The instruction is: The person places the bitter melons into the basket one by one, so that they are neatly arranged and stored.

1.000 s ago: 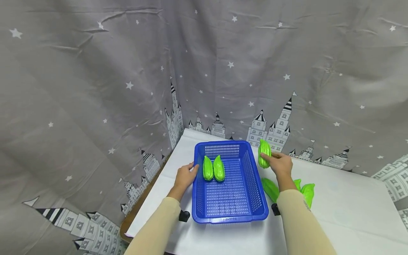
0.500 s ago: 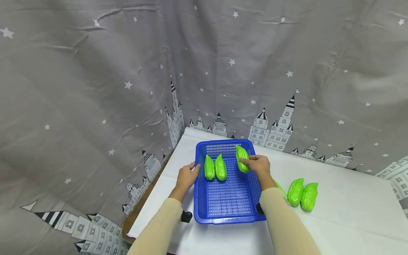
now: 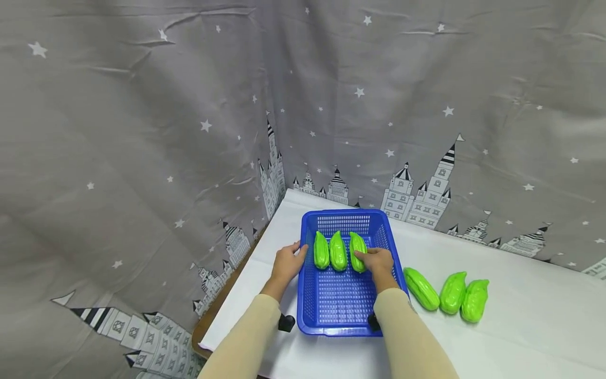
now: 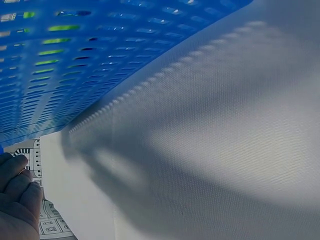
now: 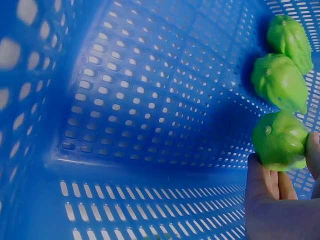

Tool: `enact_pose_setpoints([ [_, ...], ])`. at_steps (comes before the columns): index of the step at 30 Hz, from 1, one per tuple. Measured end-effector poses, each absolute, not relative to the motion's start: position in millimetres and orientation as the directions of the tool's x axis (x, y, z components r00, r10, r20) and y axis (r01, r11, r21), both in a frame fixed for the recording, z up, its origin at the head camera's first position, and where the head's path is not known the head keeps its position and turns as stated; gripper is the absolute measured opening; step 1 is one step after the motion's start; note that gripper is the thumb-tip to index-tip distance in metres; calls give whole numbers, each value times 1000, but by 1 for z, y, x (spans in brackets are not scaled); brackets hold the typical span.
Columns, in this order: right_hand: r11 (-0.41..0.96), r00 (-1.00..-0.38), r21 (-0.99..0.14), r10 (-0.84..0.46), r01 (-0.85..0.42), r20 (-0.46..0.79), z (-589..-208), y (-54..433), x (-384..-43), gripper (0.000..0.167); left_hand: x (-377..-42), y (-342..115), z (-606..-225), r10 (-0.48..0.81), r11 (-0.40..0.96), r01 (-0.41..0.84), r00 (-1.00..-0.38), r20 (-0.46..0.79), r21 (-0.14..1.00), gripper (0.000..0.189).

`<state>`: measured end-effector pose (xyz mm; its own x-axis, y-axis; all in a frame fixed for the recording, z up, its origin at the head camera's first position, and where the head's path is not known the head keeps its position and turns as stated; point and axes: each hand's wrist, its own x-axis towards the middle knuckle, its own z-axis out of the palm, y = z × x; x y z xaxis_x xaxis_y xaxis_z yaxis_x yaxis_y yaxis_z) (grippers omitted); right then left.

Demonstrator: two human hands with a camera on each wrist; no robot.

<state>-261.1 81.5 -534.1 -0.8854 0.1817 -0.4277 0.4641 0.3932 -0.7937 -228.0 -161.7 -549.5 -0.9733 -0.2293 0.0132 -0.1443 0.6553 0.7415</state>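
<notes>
A blue perforated plastic basket (image 3: 347,331) stands on the white table. My left hand (image 3: 288,263) grips the left rim, thumb over the edge and fingers outside; in the left wrist view its fingers (image 4: 20,192) are beside the basket wall. Inside the basket, my right hand (image 3: 379,261) pinches a bright green, ridged bitter melon (image 3: 357,247) between thumb and fingers. Two more bitter melons, one at the far left (image 3: 321,250) and one beside it (image 3: 338,251), lie side by side. The right wrist view shows the held bitter melon (image 5: 279,140) just short of these two.
On the white table (image 3: 530,295), right of the basket, lie three more bitter melons: one slanted (image 3: 420,288), one in the middle (image 3: 453,292) and one at the right (image 3: 475,300). A grey curtain (image 3: 331,131) with stars and castles hangs behind and to the left.
My right hand has carried the bitter melon from outside the basket's right side leftward over the rim and down beside the other two. My left hand has stayed on the left rim.
</notes>
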Motion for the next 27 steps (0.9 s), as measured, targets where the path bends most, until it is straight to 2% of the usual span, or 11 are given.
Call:
enact_pose_setpoints([
  [6, 383, -880, -793, 186, 474, -436, -536, 82, -263, 56, -227, -160, -549, -226, 650, -135, -974, 20, 748, 48],
  [13, 400, -878, -791, 79, 462, -473, -555, 74, -269, 49, -227, -160, -548, -236, 651, -152, -972, 8, 744, 48],
  [17, 403, -887, -801, 65, 442, -457, -556, 73, -270, 45, -227, -159, -546, -235, 653, -151, -972, 9, 742, 46],
  [27, 339, -889, -830, 45, 443, -457, -556, 72, -272, 55, -225, -159, -545, -240, 649, -162, -971, -2, 744, 45],
])
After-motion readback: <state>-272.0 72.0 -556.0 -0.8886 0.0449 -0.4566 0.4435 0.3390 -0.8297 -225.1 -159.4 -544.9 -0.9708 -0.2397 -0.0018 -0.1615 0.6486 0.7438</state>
